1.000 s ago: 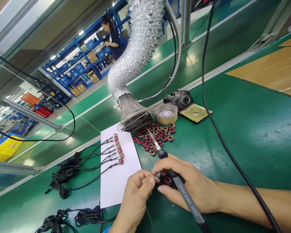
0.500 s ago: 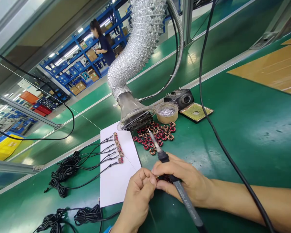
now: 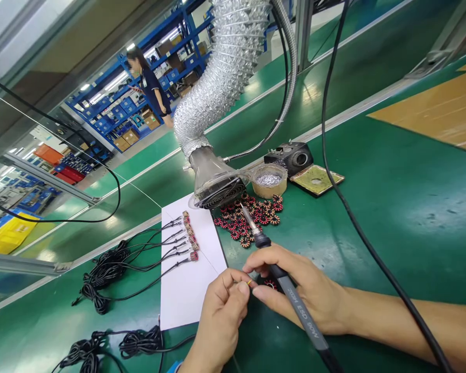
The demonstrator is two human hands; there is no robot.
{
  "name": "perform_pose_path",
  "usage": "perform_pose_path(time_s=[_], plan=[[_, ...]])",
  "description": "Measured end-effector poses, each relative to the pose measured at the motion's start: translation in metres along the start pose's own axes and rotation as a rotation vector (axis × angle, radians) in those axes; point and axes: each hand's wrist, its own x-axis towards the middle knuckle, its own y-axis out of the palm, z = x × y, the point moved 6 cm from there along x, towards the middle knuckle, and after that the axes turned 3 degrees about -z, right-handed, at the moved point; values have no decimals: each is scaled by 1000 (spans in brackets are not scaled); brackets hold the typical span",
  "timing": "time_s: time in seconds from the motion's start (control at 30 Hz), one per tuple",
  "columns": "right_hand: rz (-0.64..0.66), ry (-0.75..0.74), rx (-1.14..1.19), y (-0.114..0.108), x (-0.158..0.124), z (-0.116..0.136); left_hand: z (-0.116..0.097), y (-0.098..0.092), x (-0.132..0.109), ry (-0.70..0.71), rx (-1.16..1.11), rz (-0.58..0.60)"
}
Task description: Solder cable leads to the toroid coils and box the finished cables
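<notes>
My left hand (image 3: 222,308) is closed in a pinch on a thin wire (image 3: 250,282) with a yellow stretch showing at the fingertips. My right hand (image 3: 306,287) holds a soldering iron (image 3: 299,305) across the palm, its metal tip pointing up and away over a pile of red-and-black wound ring coils (image 3: 252,220). The right thumb and forefinger are close to the wire's end. Whether they touch it I cannot tell. Partly hidden behind the right fingers and the iron, a single ring coil (image 3: 271,284) shows.
Small coils joined to black cables (image 3: 190,233) lie in a row on a white sheet (image 3: 178,305). Cable bundles (image 3: 104,274) rest at left. Above the pile hangs a fume extractor nozzle (image 3: 221,191). Behind are a solder pot (image 3: 270,181) and iron stand (image 3: 295,158). A black cord (image 3: 353,228) crosses the right side.
My right thumb and forefinger have spread apart at the left fingertips, so the yellow wire shows more. The iron has shifted slightly right. The person in the background has moved left.
</notes>
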Motion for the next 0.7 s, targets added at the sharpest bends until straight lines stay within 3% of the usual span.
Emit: perform_pose_path(time_s=[0.13,0.27,0.7], plan=[[29,101,70,3,0,-2,-1,-2,1,28,78,-51],[67,179,129,5,0,-5,-1,-2,1,33,119,-28],[66,54,189,2,0,-3,4,-1,0,-68,107,64]])
